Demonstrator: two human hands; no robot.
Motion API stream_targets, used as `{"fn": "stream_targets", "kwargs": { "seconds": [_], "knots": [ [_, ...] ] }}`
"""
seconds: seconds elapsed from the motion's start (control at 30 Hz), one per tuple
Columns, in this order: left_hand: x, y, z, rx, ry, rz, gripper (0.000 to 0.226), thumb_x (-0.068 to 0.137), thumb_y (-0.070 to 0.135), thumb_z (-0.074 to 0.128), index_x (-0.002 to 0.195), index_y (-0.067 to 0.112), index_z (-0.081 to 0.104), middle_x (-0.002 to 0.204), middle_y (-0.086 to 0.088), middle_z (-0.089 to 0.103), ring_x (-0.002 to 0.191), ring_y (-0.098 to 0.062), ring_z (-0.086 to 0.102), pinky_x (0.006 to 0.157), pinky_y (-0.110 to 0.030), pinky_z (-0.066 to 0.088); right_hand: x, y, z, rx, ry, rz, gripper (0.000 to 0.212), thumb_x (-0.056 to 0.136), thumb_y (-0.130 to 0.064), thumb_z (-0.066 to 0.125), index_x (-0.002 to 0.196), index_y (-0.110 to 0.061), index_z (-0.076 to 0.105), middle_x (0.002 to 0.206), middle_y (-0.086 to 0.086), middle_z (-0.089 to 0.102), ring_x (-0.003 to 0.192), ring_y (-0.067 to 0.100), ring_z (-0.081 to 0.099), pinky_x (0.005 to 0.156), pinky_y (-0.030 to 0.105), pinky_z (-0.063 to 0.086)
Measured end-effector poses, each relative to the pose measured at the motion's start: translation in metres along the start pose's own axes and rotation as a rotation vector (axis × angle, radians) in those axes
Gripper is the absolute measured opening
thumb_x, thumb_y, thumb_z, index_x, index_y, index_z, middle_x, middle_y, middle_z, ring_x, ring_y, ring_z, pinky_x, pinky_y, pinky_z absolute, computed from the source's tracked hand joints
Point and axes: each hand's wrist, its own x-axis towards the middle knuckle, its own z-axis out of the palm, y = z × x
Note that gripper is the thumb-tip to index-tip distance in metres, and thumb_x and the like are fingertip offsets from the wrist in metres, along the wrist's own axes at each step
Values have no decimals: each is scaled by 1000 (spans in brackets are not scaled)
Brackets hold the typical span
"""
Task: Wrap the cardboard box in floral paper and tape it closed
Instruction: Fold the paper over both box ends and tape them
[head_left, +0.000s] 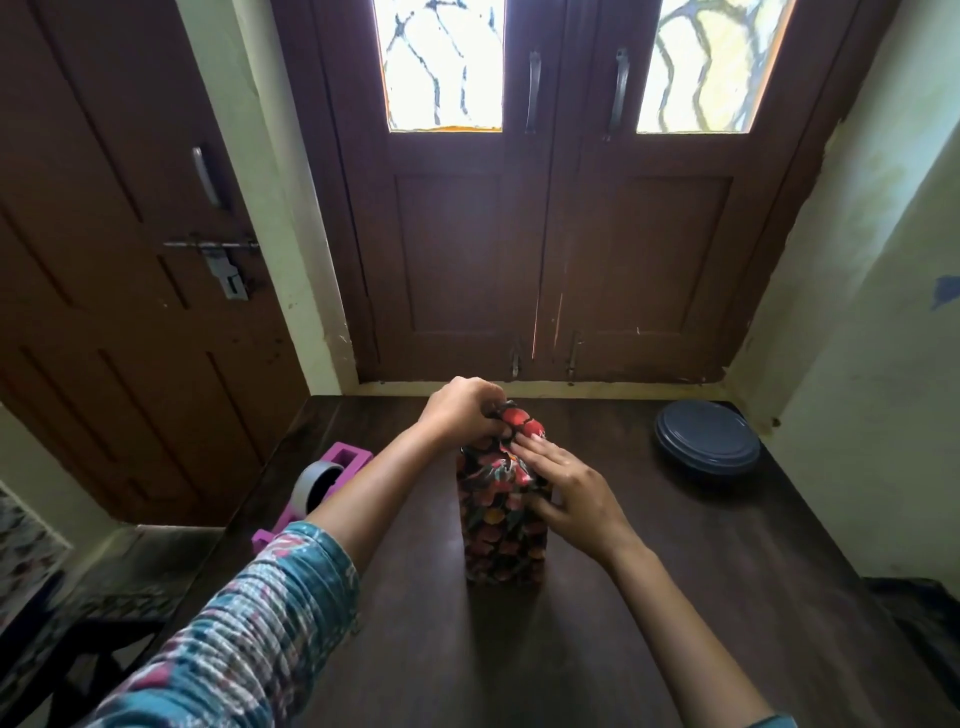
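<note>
A box wrapped in dark floral paper (501, 535) stands upright in the middle of the dark wooden table (649, 597). At its top end a loose flap of the paper (519, 420) sticks up. My left hand (462, 413) pinches that flap from the left with curled fingers. My right hand (569, 488) lies over the top right of the box, fingers straight and pressing the folded paper down, thumb against the box's right side. A pink tape dispenser (332, 480) with a grey roll sits at the table's left edge, partly behind my left forearm.
A dark blue round lidded dish (706, 439) sits at the table's back right corner. Brown wooden doors (545, 234) with glass panes stand right behind the table. A wall (883, 364) borders the right side. Bare tabletop stretches in front of the box.
</note>
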Motion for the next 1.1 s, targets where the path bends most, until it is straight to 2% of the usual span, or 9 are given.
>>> {"fn": "stream_targets", "kwargs": {
  "seconds": [0.13,0.23,0.37,0.5,0.6,0.7,0.77,0.87,1.1],
  "knots": [
    [-16,-8,-8,-480,44,0,32,79,23,75,108,25,62,109,-1,65,98,-11,62,82,-28,55,-1,3,-2,-1,-5,21,60,85,-22,65,140,-23,40,146,-9,36,134,-1,21,113,22,20],
    [-41,-10,-26,-611,20,144,28,84,19,69,111,23,62,109,-1,64,97,-8,62,83,-26,53,-1,6,-6,4,-22,51,59,86,-26,65,139,-24,41,147,-9,36,133,-3,19,110,21,19],
    [-67,1,-30,-431,-211,207,42,76,30,76,114,19,64,110,7,64,99,-3,61,84,-23,52,2,1,-4,-11,-7,26,56,84,-25,66,137,-21,47,145,-4,41,132,0,24,109,19,18],
    [-67,9,-16,-173,-90,280,34,73,36,78,104,27,66,107,12,57,95,0,56,76,-14,49,4,-7,-1,-37,31,33,53,84,-26,67,134,-18,51,142,1,45,135,14,37,105,22,22],
    [-65,12,-17,-100,11,256,21,75,30,77,93,22,71,102,9,55,90,-4,54,71,-12,44,5,-9,-2,-27,32,34,55,85,-36,66,136,-23,48,142,-2,46,135,11,37,108,25,27],
    [-62,17,-20,-15,49,279,15,77,26,76,86,15,73,106,3,60,92,-11,57,75,-23,51,5,-9,0,8,38,79,63,83,-43,66,140,-27,42,141,-3,48,131,12,41,104,35,40],
    [-62,22,-19,-50,29,300,13,78,25,74,86,14,72,95,3,65,84,-9,62,73,-27,53,4,-7,0,40,59,132,69,83,-44,66,143,-27,37,139,-3,50,126,14,46,96,35,45],
    [-61,25,-13,-145,32,261,11,82,26,71,87,17,72,81,7,66,76,-6,63,70,-26,53,3,-3,1,16,65,105,58,87,-39,63,140,-25,42,141,-4,48,134,13,38,108,40,37],
    [-61,21,-9,-285,-22,236,14,85,26,68,98,20,69,83,16,63,79,5,60,69,-12,46,1,-3,-2,-35,18,33,56,91,-43,55,141,-23,39,146,-7,36,135,2,22,114,28,17]
  ]
}}
